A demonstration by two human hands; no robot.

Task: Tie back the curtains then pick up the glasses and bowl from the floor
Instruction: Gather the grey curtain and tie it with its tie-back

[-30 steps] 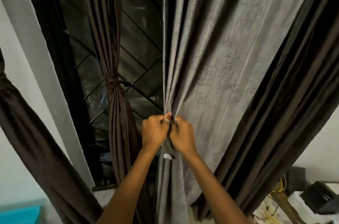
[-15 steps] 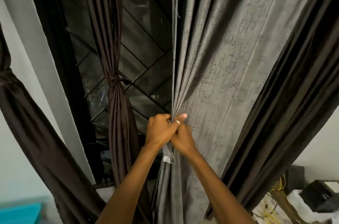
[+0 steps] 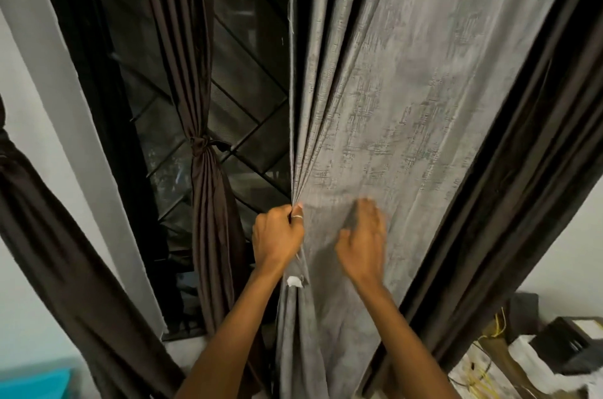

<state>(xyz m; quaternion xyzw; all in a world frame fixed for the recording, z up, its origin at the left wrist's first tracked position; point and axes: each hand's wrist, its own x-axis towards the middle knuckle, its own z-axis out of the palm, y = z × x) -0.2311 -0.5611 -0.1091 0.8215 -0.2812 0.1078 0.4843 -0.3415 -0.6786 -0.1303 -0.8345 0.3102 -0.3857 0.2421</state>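
A grey textured curtain (image 3: 408,98) hangs in front of me, its left edge gathered into pleats. My left hand (image 3: 277,235) is shut on that gathered edge, a ring on one finger. To the right, my right hand (image 3: 362,242) rests against the flat cloth with its fingers spread, gripping nothing. A dark brown curtain (image 3: 205,189) is knotted back against the window on the left. Another dark brown curtain (image 3: 509,176) hangs behind the grey one on the right. No glasses or bowl are in view.
A dark window with a diagonal metal grille (image 3: 248,98) sits behind the curtains. A third brown drape (image 3: 58,248) slants across the white wall at left. A teal object (image 3: 32,382) lies at bottom left. Dark boxes and yellow wires (image 3: 489,366) clutter the bottom right.
My right hand has let go of the bunched edge and moved right across the grey cloth, fingers now spread. My left hand keeps its grip on the pleats.
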